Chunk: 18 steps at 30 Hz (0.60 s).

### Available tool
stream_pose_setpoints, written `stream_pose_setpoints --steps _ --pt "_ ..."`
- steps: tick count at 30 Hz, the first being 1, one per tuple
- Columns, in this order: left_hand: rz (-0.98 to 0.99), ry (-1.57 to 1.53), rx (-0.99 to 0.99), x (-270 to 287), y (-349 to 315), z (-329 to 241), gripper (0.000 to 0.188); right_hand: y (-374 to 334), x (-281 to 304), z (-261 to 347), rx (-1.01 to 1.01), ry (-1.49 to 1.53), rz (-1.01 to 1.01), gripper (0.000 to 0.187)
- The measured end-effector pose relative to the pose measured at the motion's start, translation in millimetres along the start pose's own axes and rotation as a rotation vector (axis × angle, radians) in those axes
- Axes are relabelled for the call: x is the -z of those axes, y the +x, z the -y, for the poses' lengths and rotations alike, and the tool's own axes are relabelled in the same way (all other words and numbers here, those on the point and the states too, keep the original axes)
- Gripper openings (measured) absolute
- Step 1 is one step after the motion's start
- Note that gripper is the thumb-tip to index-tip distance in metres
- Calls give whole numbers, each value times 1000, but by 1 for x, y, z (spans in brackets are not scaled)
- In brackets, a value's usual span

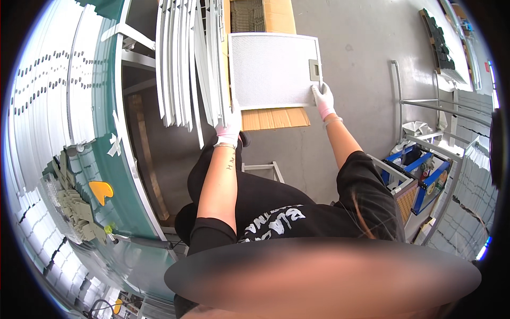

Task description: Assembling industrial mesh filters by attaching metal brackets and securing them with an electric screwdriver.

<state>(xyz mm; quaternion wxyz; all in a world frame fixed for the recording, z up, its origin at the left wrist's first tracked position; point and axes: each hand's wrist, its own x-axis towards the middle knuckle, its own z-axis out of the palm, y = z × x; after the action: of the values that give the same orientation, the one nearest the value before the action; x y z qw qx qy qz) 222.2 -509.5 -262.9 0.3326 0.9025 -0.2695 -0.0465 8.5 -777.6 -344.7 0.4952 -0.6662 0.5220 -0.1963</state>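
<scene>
A flat mesh filter panel (273, 72) with a thin white frame and a small grey latch plate (314, 69) on its right side is held out level before me. My right hand (324, 101), in a pale glove, grips its near right corner, thumb on top. At the near left corner my left hand (228, 127), also gloved, is closed on the edge; some of its fingers are hidden. Beneath the panel is an open cardboard box (280, 16), its flap (276, 119) sticking out towards me. Ribbed edges of packed pieces (247, 15) show inside it.
Long white metal strips (183, 64) overhang the bench's right edge, close to my left hand. The green-topped bench (133, 175) carries stacked white profiles (48, 80), grey pieces (74, 204) and a yellow heart-shaped item (101, 192). A metal-framed cart (425, 175) stands at right.
</scene>
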Motion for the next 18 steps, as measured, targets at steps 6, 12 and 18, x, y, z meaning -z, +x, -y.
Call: stream_pose_setpoints --steps 6,12,18 --pt "227 -297 -94 1 6 -13 52 4 13 -15 -89 54 -13 43" --pt "306 6 -298 2 5 -26 56 2 18 -9 -59 -33 -70 45" --pt "308 -21 -286 -2 7 -19 55 0 21 -7 -72 -61 -82 46"
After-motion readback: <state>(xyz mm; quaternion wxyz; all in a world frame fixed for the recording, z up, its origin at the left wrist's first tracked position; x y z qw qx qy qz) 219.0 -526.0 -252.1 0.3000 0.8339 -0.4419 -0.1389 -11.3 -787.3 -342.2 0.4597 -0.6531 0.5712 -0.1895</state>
